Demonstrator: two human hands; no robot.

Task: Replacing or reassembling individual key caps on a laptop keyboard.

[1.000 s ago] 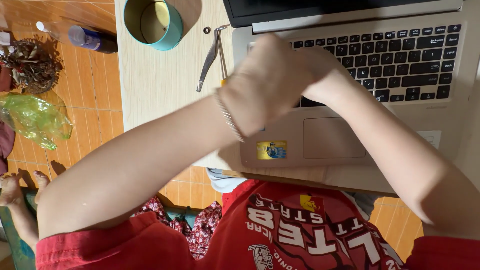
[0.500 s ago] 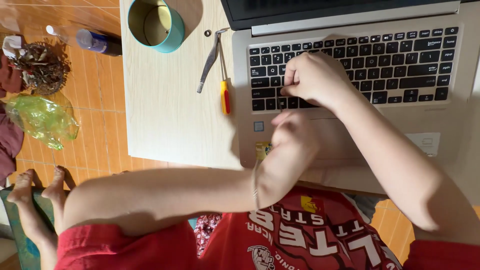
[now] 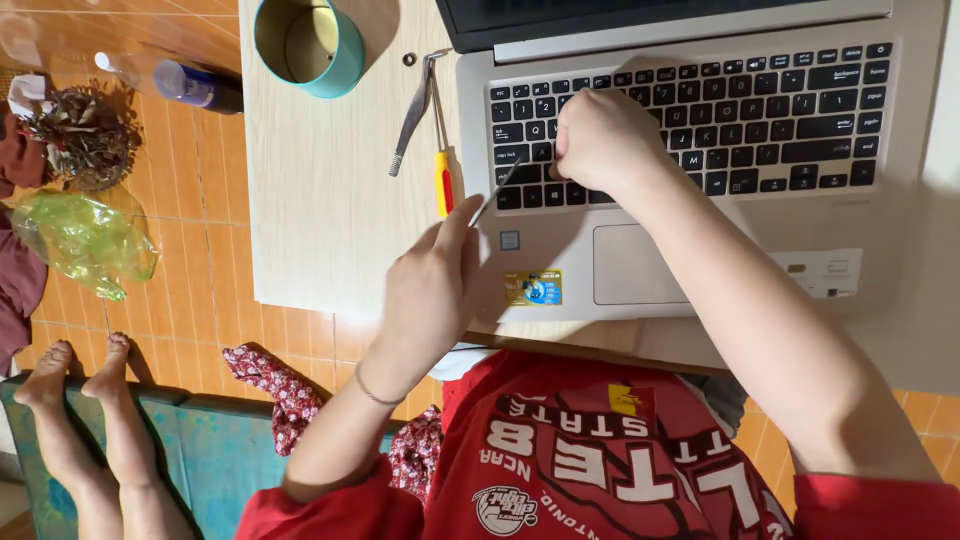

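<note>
We pinch a thin tool (image 3: 493, 196) in our left hand (image 3: 432, 290), tip at the keyboard (image 3: 760, 110); right hand (image 3: 600, 140) fisted on the keys. Prying step, we'd say: needs careful levering.

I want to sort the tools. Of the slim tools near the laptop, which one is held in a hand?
The thin metal tool in the left hand, tip toward the keyboard. The tweezers and the yellow-handled screwdriver lie untouched on the table.

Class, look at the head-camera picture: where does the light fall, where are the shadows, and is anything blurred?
Head view: warm, hard light from the upper left brightens the table and floor; the teal cup throws a shadow to its right, the right hand darkens the laptop keys, the left hand is sharp, and edges bend slightly.
</note>
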